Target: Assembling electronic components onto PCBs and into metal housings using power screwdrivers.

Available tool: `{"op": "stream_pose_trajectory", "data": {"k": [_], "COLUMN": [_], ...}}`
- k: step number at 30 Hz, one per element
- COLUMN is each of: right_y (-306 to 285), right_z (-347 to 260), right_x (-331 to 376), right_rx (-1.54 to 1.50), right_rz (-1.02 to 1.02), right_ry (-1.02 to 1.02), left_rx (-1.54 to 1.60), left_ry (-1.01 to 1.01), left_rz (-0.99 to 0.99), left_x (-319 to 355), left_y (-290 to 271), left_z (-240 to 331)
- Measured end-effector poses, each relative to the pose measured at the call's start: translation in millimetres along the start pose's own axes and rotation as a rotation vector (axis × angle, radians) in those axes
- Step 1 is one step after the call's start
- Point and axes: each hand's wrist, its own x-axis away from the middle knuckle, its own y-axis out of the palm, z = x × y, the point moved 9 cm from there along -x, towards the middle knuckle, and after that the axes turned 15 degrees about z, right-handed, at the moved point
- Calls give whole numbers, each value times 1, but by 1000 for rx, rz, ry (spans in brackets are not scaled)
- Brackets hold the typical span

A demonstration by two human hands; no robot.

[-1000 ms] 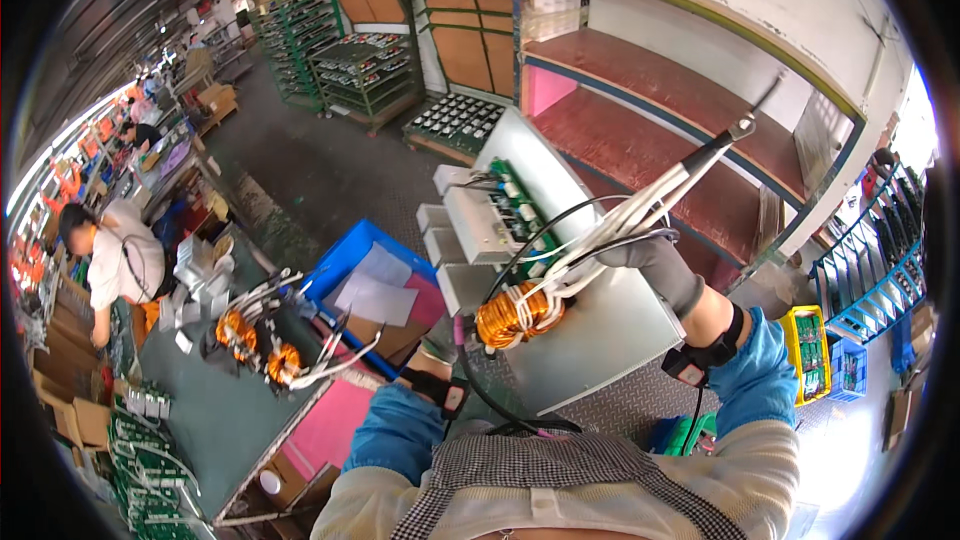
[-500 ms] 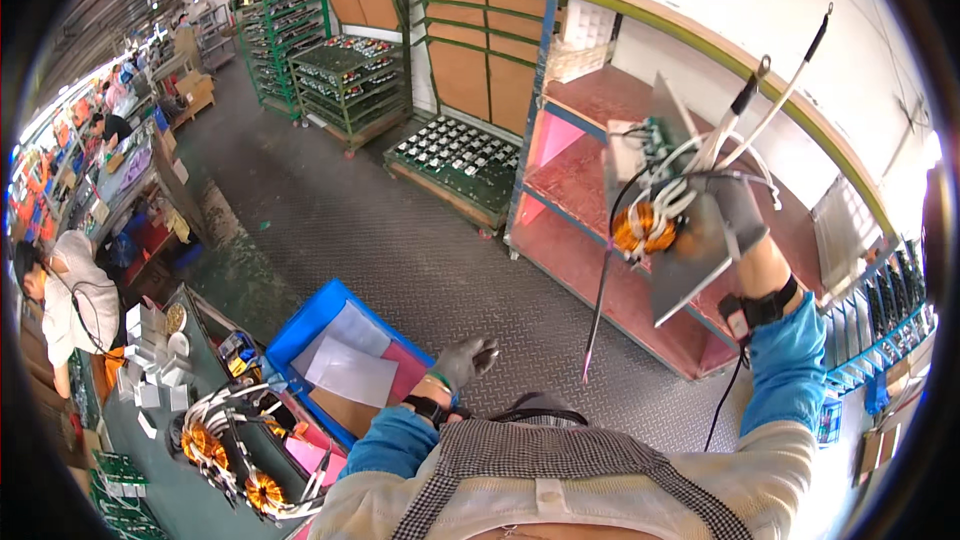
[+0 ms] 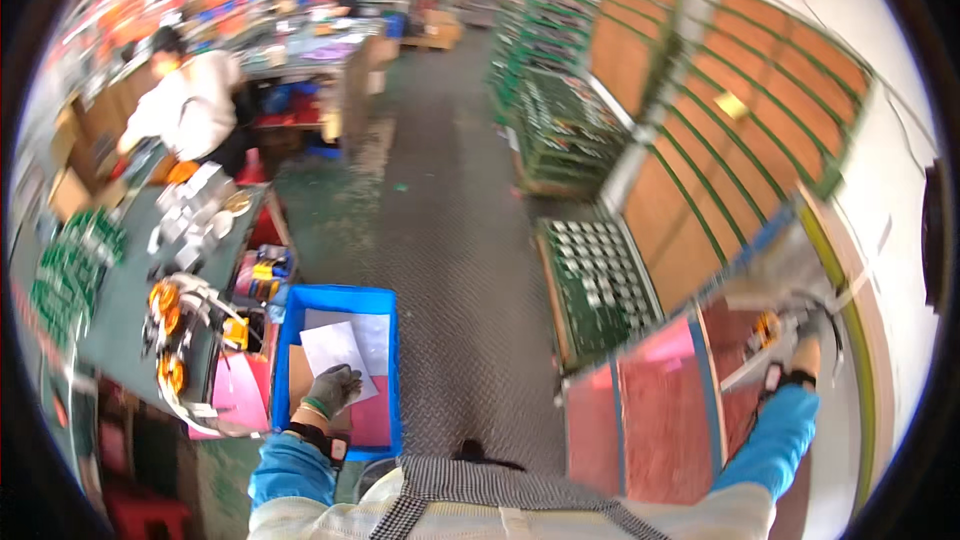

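Note:
My right hand (image 3: 800,338), gloved and blurred, is stretched out to the right over the red shelf (image 3: 665,410) of a metal rack. It grips a grey flat board (image 3: 775,275) that carries an orange copper coil (image 3: 764,330) with trailing wires. My left hand (image 3: 332,390), in a grey glove, hangs with loosely spread fingers over a blue bin (image 3: 340,300). The hand holds nothing. White paper sheets (image 3: 335,345) lie in the bin over a pink liner.
A green workbench (image 3: 120,310) at left holds orange coils (image 3: 165,305), grey parts and green boards. A person in white (image 3: 190,105) works beyond it. A pallet of grey parts (image 3: 600,275) and green racks (image 3: 560,110) line the diamond-plate aisle (image 3: 450,240).
My right hand has carried the board with the coil farther right and down onto the rack. My left hand has stayed near the blue bin. The view has swung toward the aisle.

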Motion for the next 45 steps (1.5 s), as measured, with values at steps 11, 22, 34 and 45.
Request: {"op": "stream_pose_trajectory", "data": {"k": [11, 22, 34, 45], "right_y": [130, 199, 144, -330], "right_z": [-2, -38, -362, -537], "right_x": [-82, 71, 869, 1290], "right_rx": [-13, 597, -374, -926], "right_rz": [-3, -84, -1381, -2009], "right_ry": [213, -332, -448, -2072], "left_rx": [204, 377, 274, 1433], "left_ry": [-106, 61, 279, 153], "left_rz": [-14, 464, 757, 1153], "left_x": [53, 180, 364, 502], "left_y": [-36, -180, -510, -522], "left_z": [-79, -77, -260, -416]}}
